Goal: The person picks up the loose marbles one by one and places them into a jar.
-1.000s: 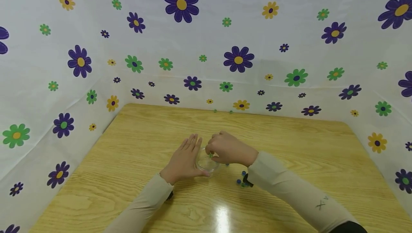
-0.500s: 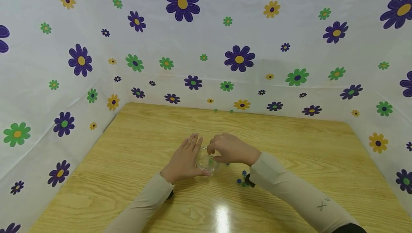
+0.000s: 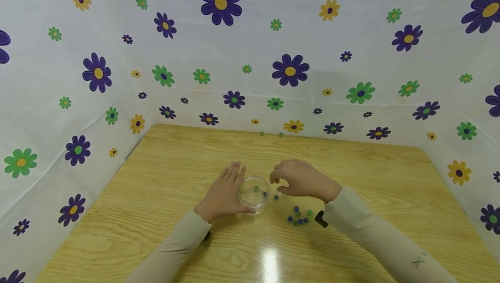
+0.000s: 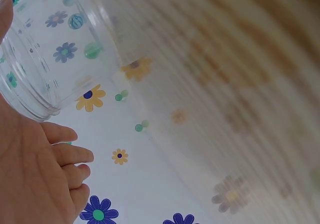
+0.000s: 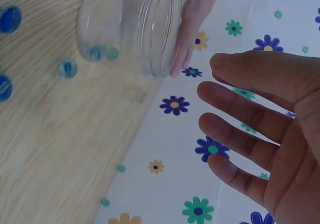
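Note:
A clear wide-mouthed jar (image 3: 254, 196) stands upright on the table, with a green marble (image 3: 256, 189) and a blue marble (image 3: 265, 194) inside it. My left hand (image 3: 222, 198) rests against the jar's left side, fingers straight and thumb along its front. To the right of the jar hovers my right hand (image 3: 302, 179), fingers loosely bent; the right wrist view shows nothing between the thumb and fingers (image 5: 245, 139). One blue marble (image 3: 276, 197) lies on the table just right of the jar. Several blue and green marbles (image 3: 300, 221) sit grouped near the right wrist.
Two small green marbles, one of them here (image 3: 281, 135), lie at the table's back edge. Behind and beside the wooden table (image 3: 175, 157) hangs a white flower-print cloth (image 3: 250, 44). A dark wrist mount (image 3: 321, 219) hangs under the right sleeve, close to the grouped marbles.
My right hand has drawn back rightward from above the jar's mouth. It has let go of a green marble, which is in the jar. My left hand has stayed against the jar.

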`<state>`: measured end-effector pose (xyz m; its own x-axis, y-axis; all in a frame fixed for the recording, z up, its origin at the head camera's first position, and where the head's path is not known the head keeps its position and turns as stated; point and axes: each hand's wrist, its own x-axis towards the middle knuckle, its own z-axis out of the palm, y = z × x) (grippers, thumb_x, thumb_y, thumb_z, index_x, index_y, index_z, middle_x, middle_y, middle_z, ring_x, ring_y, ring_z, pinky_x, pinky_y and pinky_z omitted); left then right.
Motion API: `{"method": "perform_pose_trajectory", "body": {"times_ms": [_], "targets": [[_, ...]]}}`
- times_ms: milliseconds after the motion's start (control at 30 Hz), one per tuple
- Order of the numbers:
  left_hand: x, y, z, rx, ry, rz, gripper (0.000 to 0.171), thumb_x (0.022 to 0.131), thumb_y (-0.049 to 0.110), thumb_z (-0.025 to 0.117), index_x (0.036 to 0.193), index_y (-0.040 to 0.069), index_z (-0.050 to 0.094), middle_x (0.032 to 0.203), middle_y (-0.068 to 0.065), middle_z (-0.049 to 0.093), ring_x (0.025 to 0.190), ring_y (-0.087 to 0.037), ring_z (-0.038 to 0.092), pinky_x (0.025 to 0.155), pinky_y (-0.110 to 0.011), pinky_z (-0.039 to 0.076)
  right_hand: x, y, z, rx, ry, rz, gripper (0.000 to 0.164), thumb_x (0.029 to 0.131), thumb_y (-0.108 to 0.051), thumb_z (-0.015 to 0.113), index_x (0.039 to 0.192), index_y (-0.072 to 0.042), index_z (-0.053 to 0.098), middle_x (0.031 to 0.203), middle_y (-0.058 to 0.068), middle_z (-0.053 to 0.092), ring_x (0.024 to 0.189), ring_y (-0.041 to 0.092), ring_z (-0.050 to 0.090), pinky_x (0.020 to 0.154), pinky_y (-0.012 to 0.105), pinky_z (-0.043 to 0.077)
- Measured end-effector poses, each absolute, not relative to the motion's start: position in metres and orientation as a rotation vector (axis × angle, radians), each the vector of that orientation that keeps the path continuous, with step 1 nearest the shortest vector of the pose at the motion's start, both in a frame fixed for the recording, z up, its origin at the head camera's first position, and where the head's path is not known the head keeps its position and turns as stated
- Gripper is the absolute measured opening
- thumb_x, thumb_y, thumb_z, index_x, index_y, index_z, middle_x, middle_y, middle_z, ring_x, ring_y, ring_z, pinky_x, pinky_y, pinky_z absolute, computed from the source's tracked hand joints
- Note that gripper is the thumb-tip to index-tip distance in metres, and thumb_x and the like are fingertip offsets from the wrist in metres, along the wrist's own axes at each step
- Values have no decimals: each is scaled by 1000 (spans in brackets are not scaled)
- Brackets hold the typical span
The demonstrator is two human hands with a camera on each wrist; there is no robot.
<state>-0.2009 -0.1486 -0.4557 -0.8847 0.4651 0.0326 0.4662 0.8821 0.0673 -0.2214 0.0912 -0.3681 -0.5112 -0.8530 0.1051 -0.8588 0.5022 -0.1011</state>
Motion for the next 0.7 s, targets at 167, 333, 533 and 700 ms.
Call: {"method": "perform_pose_trajectory", "body": {"times_ms": [167, 333, 533, 700], "targets": [[-202, -149, -458, -759, -3029, -91, 121, 68, 80, 55, 149, -1, 16, 156, -22, 15, 147, -31, 11, 120, -43, 15, -219, 109, -366, 1493, -2668, 229, 13, 78, -14, 75, 91, -15, 71, 85, -3, 68, 79, 15, 63, 72, 32, 54], [-203, -150, -460, -759, -3023, -84, 121, 68, 80, 55, 149, -1, 15, 156, -22, 14, 147, -31, 11, 120, -43, 15, -215, 124, -369, 1472, -2639, 213, 13, 77, -14, 76, 90, -15, 72, 86, -3, 70, 78, 13, 62, 73, 34, 54], [-203, -150, -460, -757, -3018, -88, 121, 68, 80, 55, 150, -1, 15, 156, -22, 15, 146, -31, 12, 120, -43, 15, -211, 140, -377, 1470, -2596, 172, 13, 77, -15, 76, 88, -17, 71, 87, -4, 69, 77, 12, 61, 71, 33, 52], [-203, -149, -460, -760, -3027, -93, 121, 69, 79, 56, 150, -1, 14, 156, -22, 14, 146, -31, 11, 120, -43, 14, -209, 150, -383, 1505, -2578, 184, 14, 76, -15, 77, 88, -16, 71, 87, -5, 69, 79, 11, 61, 71, 33, 53]]}}
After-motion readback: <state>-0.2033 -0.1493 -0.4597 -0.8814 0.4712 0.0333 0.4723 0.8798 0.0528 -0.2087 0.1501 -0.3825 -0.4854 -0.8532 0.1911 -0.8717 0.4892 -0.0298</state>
